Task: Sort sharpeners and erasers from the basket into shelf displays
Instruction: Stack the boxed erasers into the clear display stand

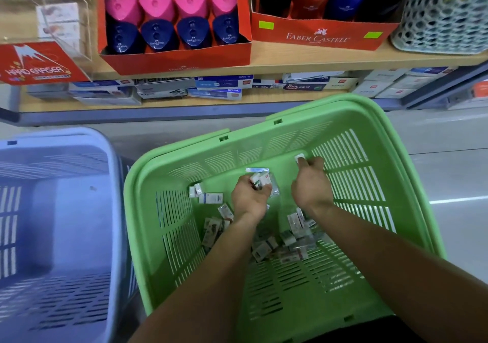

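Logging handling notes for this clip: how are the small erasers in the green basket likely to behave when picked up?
Probably light: the left hand holds several erasers at once, and the right hand pinches one with fingertips. Likely stiff and unlikely to roll, being small flat-sided blocks. The shiny wrap on some may be slightly slippery.

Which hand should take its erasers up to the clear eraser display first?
Probably left: the left hand grips several erasers, and the clear display sits up left. The right hand pinches a single eraser.
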The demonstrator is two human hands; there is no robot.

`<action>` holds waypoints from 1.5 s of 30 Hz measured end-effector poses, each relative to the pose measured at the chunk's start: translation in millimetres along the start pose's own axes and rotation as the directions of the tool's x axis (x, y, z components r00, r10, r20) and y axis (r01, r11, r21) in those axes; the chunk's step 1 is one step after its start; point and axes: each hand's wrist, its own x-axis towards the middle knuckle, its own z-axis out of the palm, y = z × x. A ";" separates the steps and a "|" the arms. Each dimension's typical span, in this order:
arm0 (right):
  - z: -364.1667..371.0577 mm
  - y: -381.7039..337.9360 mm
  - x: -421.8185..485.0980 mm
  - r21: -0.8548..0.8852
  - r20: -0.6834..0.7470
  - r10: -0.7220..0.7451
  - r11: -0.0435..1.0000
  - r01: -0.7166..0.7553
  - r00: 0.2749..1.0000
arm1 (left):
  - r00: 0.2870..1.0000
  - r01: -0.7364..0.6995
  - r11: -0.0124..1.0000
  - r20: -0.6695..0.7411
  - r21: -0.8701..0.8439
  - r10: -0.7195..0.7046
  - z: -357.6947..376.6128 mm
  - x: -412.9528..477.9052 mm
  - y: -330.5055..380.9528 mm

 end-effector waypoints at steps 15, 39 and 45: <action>0.7 10.5 10.3 0.413 0.243 -0.041 0.908 -0.065 0.969 | 0.985 0.018 0.995 0.170 -0.094 -0.001 -2.0 -3.8 -3.5; 11.1 -25.5 10.8 0.473 0.200 -0.247 0.872 0.128 0.948 | 0.952 0.303 0.837 0.113 -0.455 -0.284 -29.2 -22.2 -8.7; 13.0 -26.1 9.0 0.373 0.164 -0.282 0.905 0.205 0.945 | 0.944 0.316 0.772 0.100 -0.551 -0.314 -33.2 -26.2 -15.8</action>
